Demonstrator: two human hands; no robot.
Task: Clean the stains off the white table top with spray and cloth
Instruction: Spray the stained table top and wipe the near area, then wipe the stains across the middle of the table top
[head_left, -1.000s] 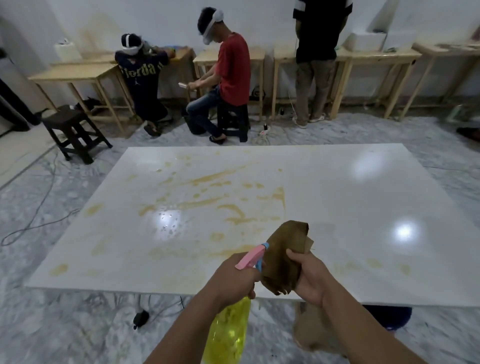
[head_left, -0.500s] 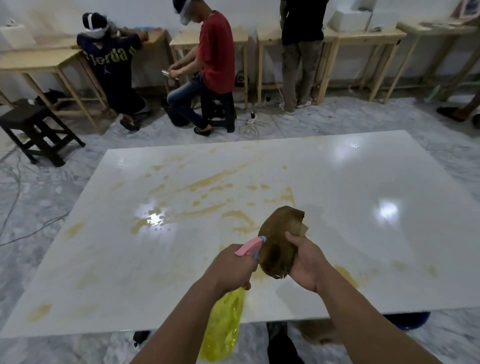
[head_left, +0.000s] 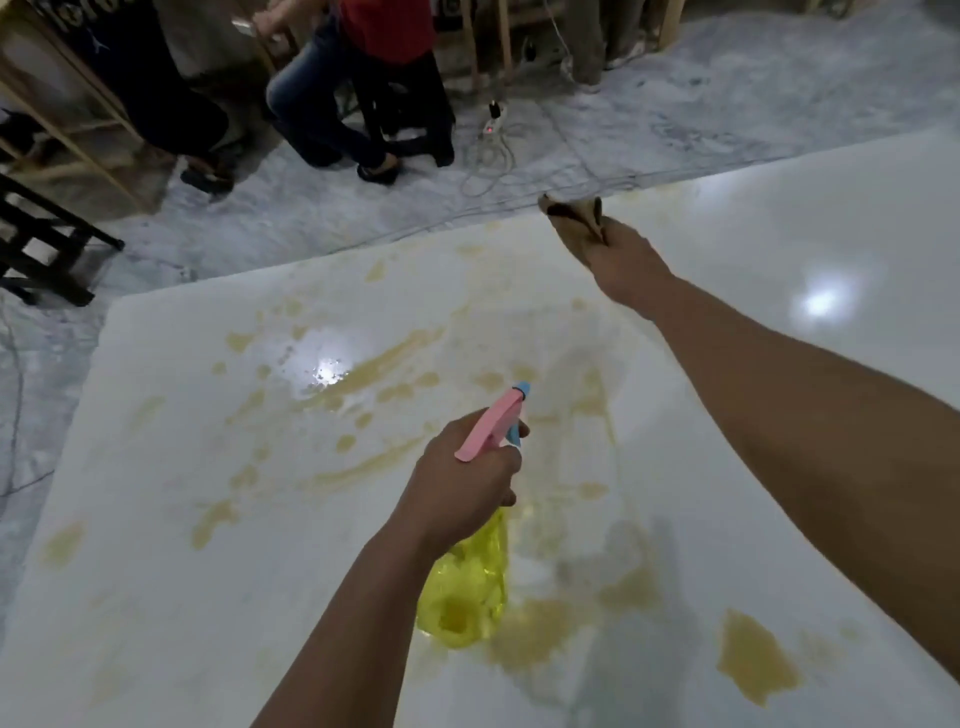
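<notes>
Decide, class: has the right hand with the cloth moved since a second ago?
Yes. The right hand, gripping the cloth, has gone from beside the spray bottle out to the table's far edge.

1. Table top (head_left: 218, 597): glossy white, yellow-brown stains (head_left: 756, 660).
2. Spray bottle (head_left: 467, 597): clear yellow, pink head, blue nozzle.
3. Cloth (head_left: 574, 223): brown.
4. Floor (head_left: 727, 88): grey-white marbled.
</notes>
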